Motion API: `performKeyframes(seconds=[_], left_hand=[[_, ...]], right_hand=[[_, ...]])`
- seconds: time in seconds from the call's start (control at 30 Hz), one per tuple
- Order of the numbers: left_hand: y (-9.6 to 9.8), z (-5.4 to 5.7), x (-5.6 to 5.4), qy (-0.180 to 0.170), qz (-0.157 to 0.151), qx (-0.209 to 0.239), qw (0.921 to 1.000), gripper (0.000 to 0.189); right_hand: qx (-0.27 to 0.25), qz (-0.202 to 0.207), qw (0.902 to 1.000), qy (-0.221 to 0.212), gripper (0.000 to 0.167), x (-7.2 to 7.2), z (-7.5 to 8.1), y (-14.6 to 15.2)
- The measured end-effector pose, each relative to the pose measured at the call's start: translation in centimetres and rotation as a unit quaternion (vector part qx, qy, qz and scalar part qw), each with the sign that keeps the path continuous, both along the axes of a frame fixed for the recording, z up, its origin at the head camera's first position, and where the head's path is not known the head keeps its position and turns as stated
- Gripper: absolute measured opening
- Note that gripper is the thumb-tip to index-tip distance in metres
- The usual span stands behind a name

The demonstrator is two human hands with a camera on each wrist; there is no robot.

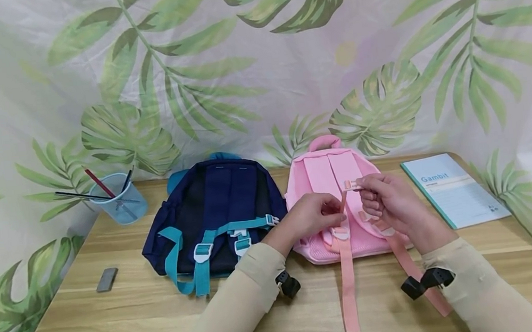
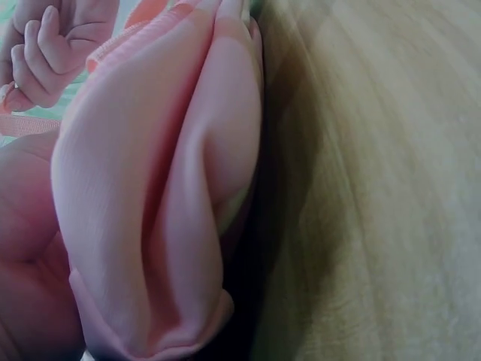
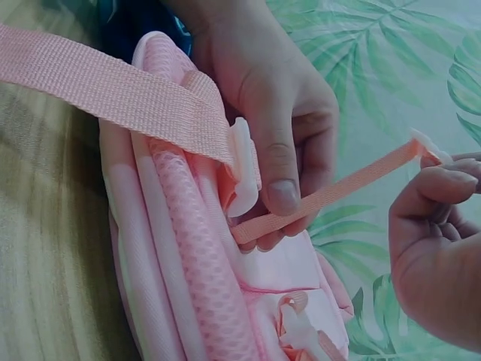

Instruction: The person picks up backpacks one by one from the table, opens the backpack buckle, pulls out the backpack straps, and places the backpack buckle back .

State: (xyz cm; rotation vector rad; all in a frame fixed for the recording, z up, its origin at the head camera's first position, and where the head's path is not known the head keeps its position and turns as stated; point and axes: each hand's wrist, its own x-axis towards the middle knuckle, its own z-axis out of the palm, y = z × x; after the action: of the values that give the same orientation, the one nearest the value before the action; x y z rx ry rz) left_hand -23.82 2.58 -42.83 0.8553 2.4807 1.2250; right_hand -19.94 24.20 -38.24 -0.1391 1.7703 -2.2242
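A pink backpack (image 1: pixel 300 176) lies with its shoulder straps facing up. From it runs a narrow peach chest strap (image 3: pixel 342 192), taut between both hands. My left hand (image 1: pixel 311 215) pinches this strap near its lower end, thumb in front and fingertips behind. The far end carries a small white buckle (image 1: pixel 350 184), which my right hand (image 1: pixel 387 200) holds between thumb and forefinger. Close below the left fingers sits a white strap adjuster (image 1: pixel 340 233) with wide peach webbing (image 1: pixel 349 297) hanging toward me. In the left wrist view the pink bag side (image 2: pixel 128 188) hides much of the left hand.
A navy backpack (image 1: pixel 216 203) with teal straps (image 1: pixel 174 260) lies left of the pink one. Farther left stand a blue mesh cup (image 1: pixel 127 206) of pencils and a grey eraser (image 1: pixel 107 279). A notebook (image 1: pixel 461 190) lies at the right. Patterned cloth (image 1: pixel 286 78) hangs behind the table.
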Motion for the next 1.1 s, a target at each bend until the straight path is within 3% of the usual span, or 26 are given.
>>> performKeyframes(seconds=[0.33,0.5,0.67,0.8,1.0,1.1], left_hand=[[-0.4,0.1,-0.2,-0.005,-0.022,-0.01,0.9997,0.024],[-0.6,1.0,-0.1,-0.016,-0.026,0.018,0.9994,0.037],[-0.4,2.6,0.2,0.02,-0.011,0.081,0.9965,0.035],[-0.2,3.6,0.4,0.049,-0.005,0.102,0.9936,0.028],[-0.3,3.9,0.4,0.066,0.001,0.109,0.9918,0.024],[-0.4,3.8,0.4,0.07,0.004,0.119,0.9905,0.023]], right_hand=[[0.0,-0.005,1.0,0.002,0.039,-0.1,0.0,0.2],[0.018,0.002,0.9998,-0.001,0.038,-0.2,0.2,0.5],[0.019,0.002,0.9998,-0.005,0.039,-0.1,0.1,0.7],[0.019,0.008,0.9998,-0.001,0.038,0.0,-0.1,0.6],[0.023,0.022,0.9995,-0.006,0.037,0.1,-0.3,0.6],[0.001,0.024,0.9997,-0.004,0.036,0.1,-0.5,0.9]])
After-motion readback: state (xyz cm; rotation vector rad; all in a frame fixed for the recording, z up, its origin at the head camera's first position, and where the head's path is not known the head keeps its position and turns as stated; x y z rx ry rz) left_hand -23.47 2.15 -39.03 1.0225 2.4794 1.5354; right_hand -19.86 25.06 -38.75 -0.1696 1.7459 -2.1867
